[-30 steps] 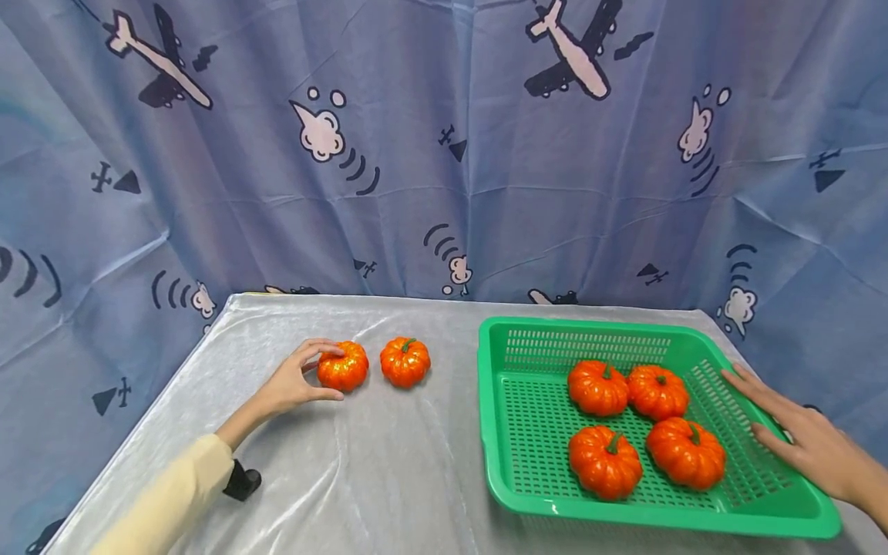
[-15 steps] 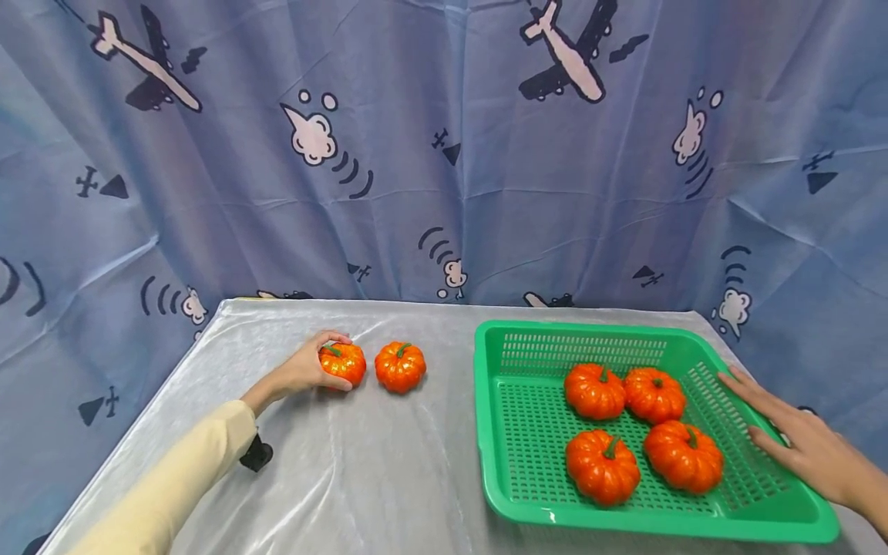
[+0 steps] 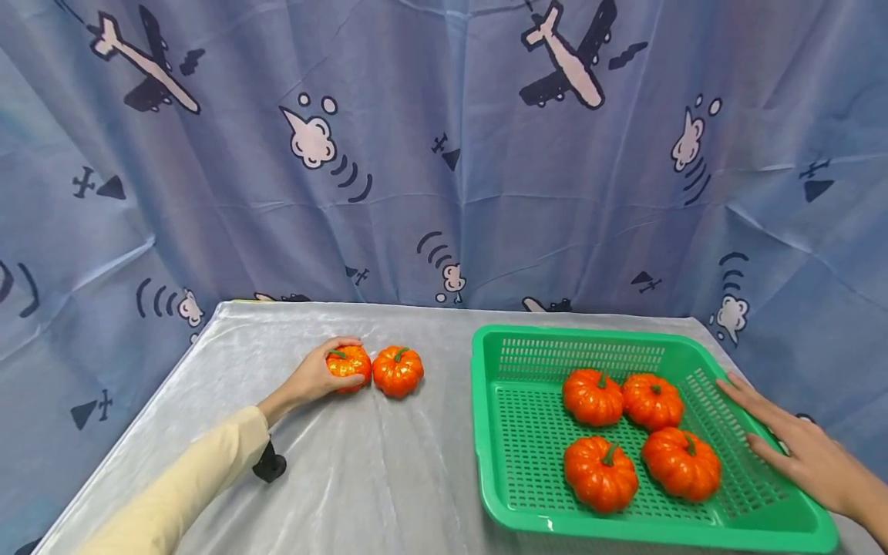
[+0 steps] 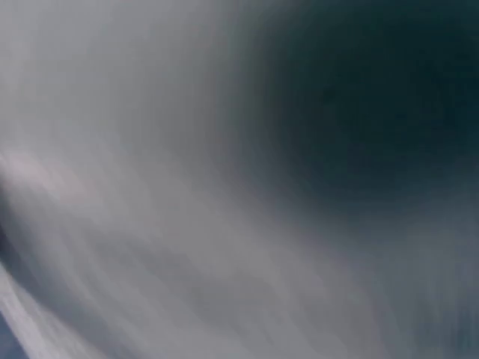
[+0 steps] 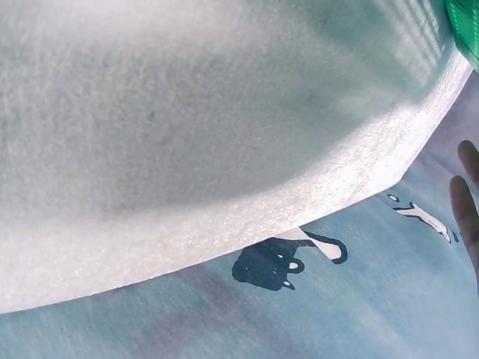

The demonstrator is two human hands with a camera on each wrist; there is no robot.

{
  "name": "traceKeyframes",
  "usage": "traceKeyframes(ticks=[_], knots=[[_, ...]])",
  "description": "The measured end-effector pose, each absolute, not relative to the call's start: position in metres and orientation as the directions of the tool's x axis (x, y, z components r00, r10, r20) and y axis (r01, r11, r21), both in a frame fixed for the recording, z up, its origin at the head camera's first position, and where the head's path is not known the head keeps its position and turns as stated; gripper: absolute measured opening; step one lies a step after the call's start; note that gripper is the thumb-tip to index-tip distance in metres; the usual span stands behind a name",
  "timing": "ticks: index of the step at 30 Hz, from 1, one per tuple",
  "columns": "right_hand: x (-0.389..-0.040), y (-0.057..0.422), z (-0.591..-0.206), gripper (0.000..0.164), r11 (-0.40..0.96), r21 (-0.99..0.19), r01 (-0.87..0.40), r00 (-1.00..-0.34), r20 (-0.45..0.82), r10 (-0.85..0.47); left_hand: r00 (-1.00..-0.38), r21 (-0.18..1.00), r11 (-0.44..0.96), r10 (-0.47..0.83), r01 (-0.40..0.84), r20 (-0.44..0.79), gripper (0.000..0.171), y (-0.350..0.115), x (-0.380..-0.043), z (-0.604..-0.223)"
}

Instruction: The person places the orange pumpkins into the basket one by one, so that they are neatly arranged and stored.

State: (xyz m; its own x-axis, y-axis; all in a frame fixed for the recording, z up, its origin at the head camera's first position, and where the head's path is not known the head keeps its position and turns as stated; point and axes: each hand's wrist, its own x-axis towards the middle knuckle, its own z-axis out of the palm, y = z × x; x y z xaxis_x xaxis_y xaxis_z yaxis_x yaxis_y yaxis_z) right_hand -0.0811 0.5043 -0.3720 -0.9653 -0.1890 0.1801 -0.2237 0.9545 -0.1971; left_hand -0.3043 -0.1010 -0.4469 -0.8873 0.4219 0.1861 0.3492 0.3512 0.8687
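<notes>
In the head view my left hand (image 3: 321, 375) grips a small shiny orange pumpkin (image 3: 349, 362), its thumb in front and its fingers behind. A second small pumpkin (image 3: 398, 371) stands close against the right side of the gripped one. To the right, a green plastic basket (image 3: 487, 462) holds several larger orange pumpkins (image 3: 600, 473). My right hand (image 3: 805, 447) rests on the basket's right rim with its fingers straight. Only fingertips (image 5: 464, 202) of that hand show at the edge of the right wrist view. The left wrist view is a grey and dark blur.
A pale grey cloth covers the table (image 3: 388, 478). Blue curtain (image 3: 416, 154) printed with planes hangs behind it and at both sides. A black wrist device (image 3: 269, 465) sits under the left sleeve (image 3: 201, 478).
My left hand has closed round the small pumpkin and shifted it right, up against its neighbour. The right hand has stayed on the basket rim, while the head view has tilted slightly.
</notes>
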Motion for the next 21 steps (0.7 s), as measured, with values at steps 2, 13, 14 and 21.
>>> traceKeyframes(ticks=[2, 13, 14, 21], knots=[[-0.081, 0.505, -0.372, 0.06, 0.955, -0.202, -0.219, -0.968, 0.169, -0.186, -0.885, 0.88, 0.316, 0.415, 0.355, 0.209, 0.059, -0.098, -0.309, -0.451], [-0.08, 0.506, -0.373, 0.062, 0.963, -0.158, -0.219, -0.965, 0.178, -0.191, -0.928, 0.921, 0.249, 0.301, 0.3, 0.22, 0.047, -0.097, -0.277, -0.384], [-0.08, 0.506, -0.372, 0.062, 0.963, -0.156, -0.222, -0.964, 0.18, -0.193, -0.936, 0.93, 0.242, 0.284, 0.278, 0.207, 0.049, -0.098, -0.276, -0.382], [-0.083, 0.505, -0.371, 0.063, 0.958, -0.131, -0.254, -0.954, 0.197, -0.226, -0.96, 0.956, 0.207, 0.231, 0.209, 0.16, 0.053, -0.097, -0.271, -0.378]])
